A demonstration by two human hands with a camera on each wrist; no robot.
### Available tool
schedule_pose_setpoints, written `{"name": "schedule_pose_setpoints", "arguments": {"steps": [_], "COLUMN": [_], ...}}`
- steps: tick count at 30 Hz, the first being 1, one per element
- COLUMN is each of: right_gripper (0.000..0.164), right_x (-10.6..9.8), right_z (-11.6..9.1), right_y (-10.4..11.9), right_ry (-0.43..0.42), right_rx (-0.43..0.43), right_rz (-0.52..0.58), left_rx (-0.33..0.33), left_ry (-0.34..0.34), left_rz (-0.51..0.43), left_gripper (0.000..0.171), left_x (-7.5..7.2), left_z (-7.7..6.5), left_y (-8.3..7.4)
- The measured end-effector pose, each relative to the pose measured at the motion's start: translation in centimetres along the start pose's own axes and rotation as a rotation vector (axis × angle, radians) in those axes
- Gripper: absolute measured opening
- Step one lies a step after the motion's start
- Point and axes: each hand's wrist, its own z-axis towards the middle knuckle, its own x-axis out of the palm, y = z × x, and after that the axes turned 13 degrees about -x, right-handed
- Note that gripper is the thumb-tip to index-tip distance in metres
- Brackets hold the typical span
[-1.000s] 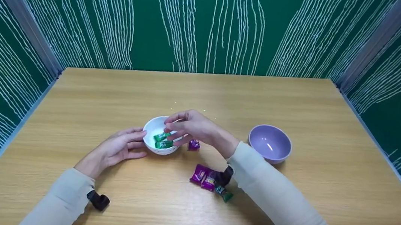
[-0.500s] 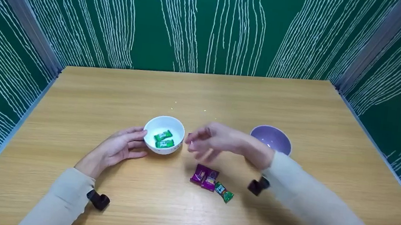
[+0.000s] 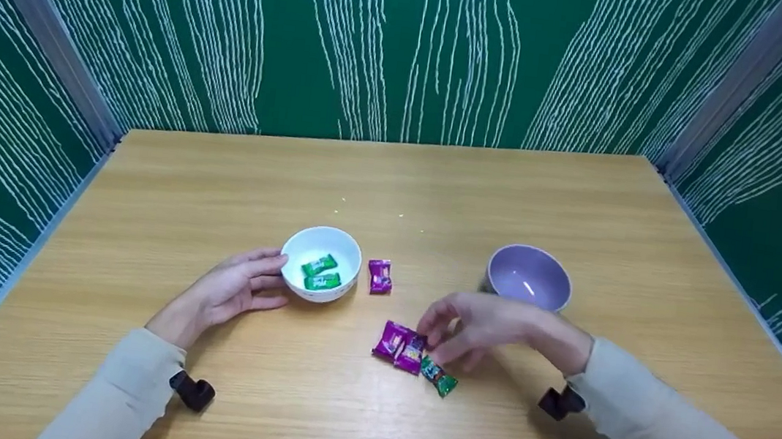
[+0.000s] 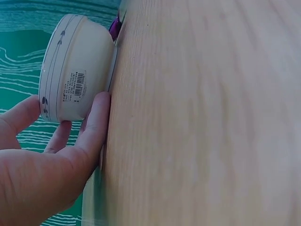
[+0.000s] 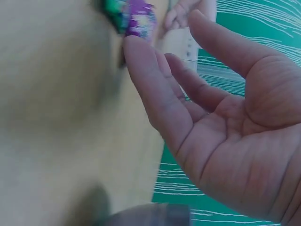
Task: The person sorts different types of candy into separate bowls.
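My left hand (image 3: pixel 241 289) rests its fingertips against the left side of a white bowl (image 3: pixel 296 243), fingers extended rather than wrapped round it. Two green-wrapped candies (image 3: pixel 321 281) lie inside the bowl. The left wrist view shows a barcode label on the outside of the white bowl (image 4: pixel 94 52). My right hand (image 3: pixel 482 326) hovers low over the table, its fingertips at a green candy (image 3: pixel 439 377) and a purple candy (image 3: pixel 409 354). In the right wrist view the right hand (image 5: pixel 216 113) has thumb and fingers apart with nothing between them. Another purple candy (image 3: pixel 390 339) lies alongside.
A lone purple candy (image 3: pixel 380 277) lies just right of the white bowl. Behind my right hand stands a purple bowl (image 3: pixel 531 272), its front partly covered by the wrist. Small pale specks dot the wooden table (image 3: pixel 368 423) farther back. Green patterned walls surround the table.
My right hand has moved from over the white bowl, past the lone purple candy, to the right and nearer, down to the candy group. The left hand has stayed at the bowl.
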Motion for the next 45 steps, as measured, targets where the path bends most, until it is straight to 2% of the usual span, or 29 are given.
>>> {"name": "schedule_pose_setpoints", "arguments": {"steps": [3,8,19,28,39,45], "right_gripper": [0.039,0.037,0.036,0.034,0.034,0.031], "right_x": [0.5,1.1,1.9,1.7,1.7,1.6], "right_z": [-0.3,-0.2,0.6,0.7,0.8,0.4], "right_y": [-1.0,-1.8,-1.7,-1.6,-1.4,-2.2], "right_ry": [-0.015,-0.069,-0.12,-0.056,0.038,0.072], "right_rx": [0.035,0.037,0.058,0.067,-0.032,-0.071], "right_rz": [0.037,0.054,-0.06,-0.086,-0.097,-0.047], "left_rx": [0.003,0.008,0.027,0.014,0.002,0.002], "left_ry": [0.0,0.004,0.017,0.002,-0.016,-0.023], "left_rz": [-0.003,-0.011,0.018,-0.002,-0.003,-0.016], "left_gripper": [0.064,0.064,0.067,0.068,0.069,0.068], "left_x": [0.1,0.2,0.0,0.0,-0.2,0.2], "left_z": [0.0,0.0,0.0,0.0,-0.3,0.0], "left_y": [0.0,-0.1,0.0,0.2,0.1,0.1]}}
